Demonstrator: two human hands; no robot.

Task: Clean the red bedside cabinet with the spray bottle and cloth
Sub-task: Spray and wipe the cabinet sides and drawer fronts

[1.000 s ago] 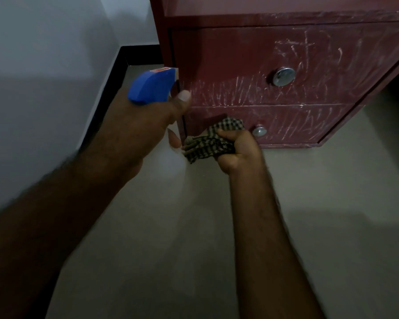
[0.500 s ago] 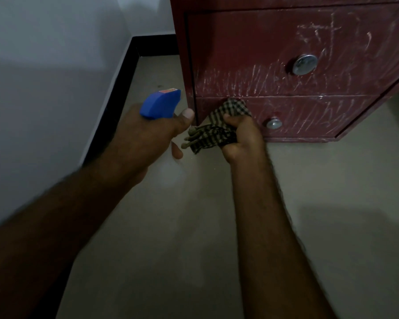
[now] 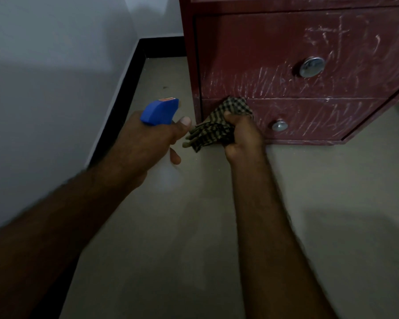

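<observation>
The right grip is clenched round one bunched checked cloth, held against the left end of the lower drawer of the red cabinet — cloth spilling left of the fist. The left grip is wrapped round one blue spray bottle, just left of the cabinet's front corner. Two drawers — an upper knob and a lower knob.

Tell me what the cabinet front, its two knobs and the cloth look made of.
The cabinet front: probably painted or laminated board, dull red, streaked with whitish scratch-like marks. The upper knob and lower knob: likely metal, silvery and reflective. The cloth: woven fabric, dark-and-light check, folds bunched in the right hand.
</observation>
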